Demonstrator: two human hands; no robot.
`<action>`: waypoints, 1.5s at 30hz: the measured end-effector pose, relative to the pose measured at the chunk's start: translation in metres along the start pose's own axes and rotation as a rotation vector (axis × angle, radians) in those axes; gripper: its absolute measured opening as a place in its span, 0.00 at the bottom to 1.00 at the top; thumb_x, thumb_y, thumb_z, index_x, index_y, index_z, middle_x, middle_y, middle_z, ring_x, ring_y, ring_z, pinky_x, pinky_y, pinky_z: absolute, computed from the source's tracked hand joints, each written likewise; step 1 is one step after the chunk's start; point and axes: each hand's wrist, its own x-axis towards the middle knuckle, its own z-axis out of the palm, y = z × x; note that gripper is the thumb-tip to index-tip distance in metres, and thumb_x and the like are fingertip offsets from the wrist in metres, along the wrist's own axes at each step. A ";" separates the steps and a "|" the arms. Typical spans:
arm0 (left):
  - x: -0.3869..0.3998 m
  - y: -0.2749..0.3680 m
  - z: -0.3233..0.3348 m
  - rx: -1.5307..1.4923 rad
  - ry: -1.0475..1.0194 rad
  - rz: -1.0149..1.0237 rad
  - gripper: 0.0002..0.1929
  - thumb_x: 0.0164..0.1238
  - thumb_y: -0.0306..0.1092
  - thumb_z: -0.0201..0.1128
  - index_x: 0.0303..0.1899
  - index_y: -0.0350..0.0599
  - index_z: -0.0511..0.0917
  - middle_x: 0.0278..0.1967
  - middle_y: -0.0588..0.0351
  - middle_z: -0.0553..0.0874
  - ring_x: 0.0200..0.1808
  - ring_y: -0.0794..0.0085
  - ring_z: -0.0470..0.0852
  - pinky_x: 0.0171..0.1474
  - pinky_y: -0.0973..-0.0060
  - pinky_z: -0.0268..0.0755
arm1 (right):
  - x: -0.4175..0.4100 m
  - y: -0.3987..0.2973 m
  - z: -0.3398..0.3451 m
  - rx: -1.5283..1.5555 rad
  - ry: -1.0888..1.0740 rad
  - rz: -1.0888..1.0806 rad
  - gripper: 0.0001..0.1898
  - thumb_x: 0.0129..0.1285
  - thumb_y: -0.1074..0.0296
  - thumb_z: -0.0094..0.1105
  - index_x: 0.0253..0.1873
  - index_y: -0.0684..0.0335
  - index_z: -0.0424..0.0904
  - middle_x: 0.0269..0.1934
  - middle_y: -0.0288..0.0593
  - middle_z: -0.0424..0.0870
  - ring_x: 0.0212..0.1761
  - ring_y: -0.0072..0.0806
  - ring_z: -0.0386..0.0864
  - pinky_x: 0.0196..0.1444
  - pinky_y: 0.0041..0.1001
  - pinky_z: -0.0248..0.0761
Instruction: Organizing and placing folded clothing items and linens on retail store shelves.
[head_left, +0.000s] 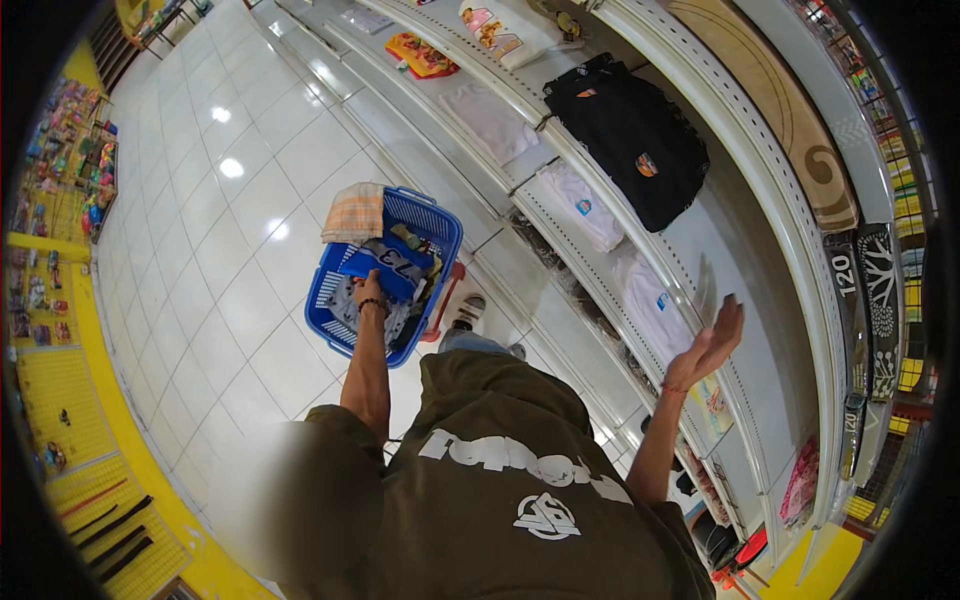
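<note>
My left hand (370, 289), with a dark bead bracelet at its wrist, reaches into a blue plastic shopping basket (330, 259). Its fingers close on the near edge of a blue folded garment (397, 268) that bears dark numerals. Grey cloth (345, 300) and other folded fabrics lie around it in the basket. An orange-and-white checked cloth (354, 210) hangs over the basket's far left corner. To the right, my right hand (709, 345) is empty, its fingers extended at the front of a white metal shelf (757, 330).
Black folded garments (630, 142) lie on the upper shelf, with packed white garments (652, 300) below. A red handle (448, 301) stands beside the basket, near my shoe (470, 311). White floor tiles (247, 300) stretch left to a yellow wire-mesh display (60, 397).
</note>
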 end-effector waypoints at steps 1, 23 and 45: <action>-0.014 0.008 0.004 0.005 -0.006 0.003 0.13 0.52 0.32 0.66 0.39 0.41 0.76 0.35 0.55 0.82 0.35 0.68 0.80 0.35 0.68 0.75 | -0.015 -0.001 0.004 0.007 0.044 -0.033 0.27 0.68 0.62 0.45 0.66 0.73 0.54 0.64 0.58 0.63 0.68 0.44 0.60 0.69 0.37 0.48; -0.347 0.161 0.008 -0.373 -1.015 -0.058 0.22 0.57 0.24 0.58 0.54 0.39 0.67 0.45 0.56 0.78 0.46 0.64 0.79 0.53 0.66 0.72 | -0.053 -0.057 0.170 1.587 -0.664 1.410 0.29 0.64 0.43 0.51 0.58 0.63 0.71 0.52 0.46 0.78 0.52 0.36 0.77 0.56 0.37 0.70; -0.386 0.128 0.061 -0.066 -1.416 -0.880 0.46 0.56 0.69 0.52 0.67 0.41 0.56 0.63 0.44 0.66 0.64 0.57 0.66 0.65 0.58 0.59 | -0.061 -0.009 0.011 1.545 -0.154 1.360 0.23 0.64 0.63 0.49 0.62 0.69 0.65 0.54 0.54 0.77 0.51 0.44 0.79 0.55 0.40 0.72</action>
